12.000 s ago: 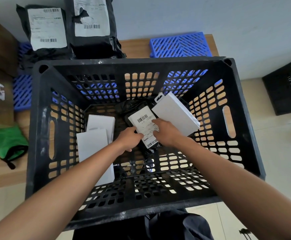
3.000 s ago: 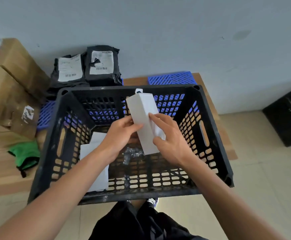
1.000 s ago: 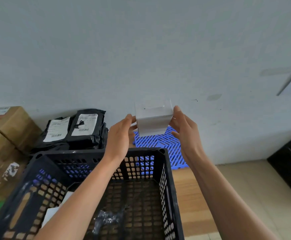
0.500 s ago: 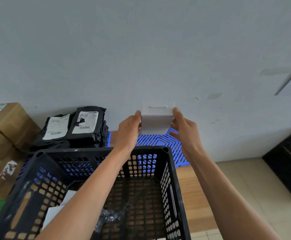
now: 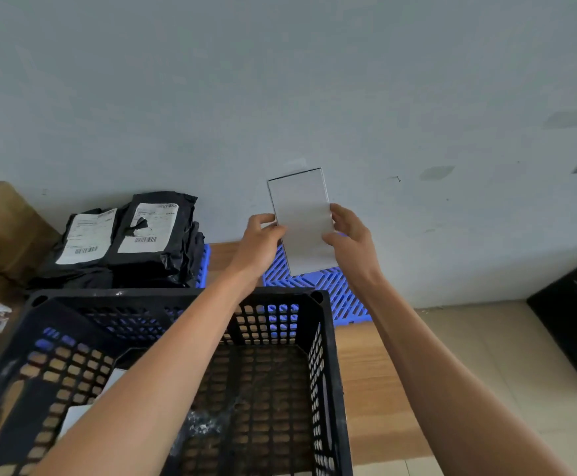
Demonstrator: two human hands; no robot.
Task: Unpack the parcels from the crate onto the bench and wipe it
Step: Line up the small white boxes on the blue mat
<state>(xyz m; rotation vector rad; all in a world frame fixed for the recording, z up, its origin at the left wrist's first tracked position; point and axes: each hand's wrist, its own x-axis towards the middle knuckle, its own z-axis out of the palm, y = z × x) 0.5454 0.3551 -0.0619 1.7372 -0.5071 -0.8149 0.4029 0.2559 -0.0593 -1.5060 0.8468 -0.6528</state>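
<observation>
Gripping the white box (image 5: 302, 221) by its edges: left hand (image 5: 261, 240) and right hand (image 5: 350, 237); crate (image 5: 177, 297) contents mostly hidden behind the forearm.

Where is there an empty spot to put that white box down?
Both hands, left hand and right hand, hold the white box above the blue slatted mat, which looks bare beneath it. The wooden bench right of the black crate is also free. Left is crowded: black parcels and cardboard boxes.

left grip (image 5: 263, 235), right grip (image 5: 347, 235), both clasping
</observation>
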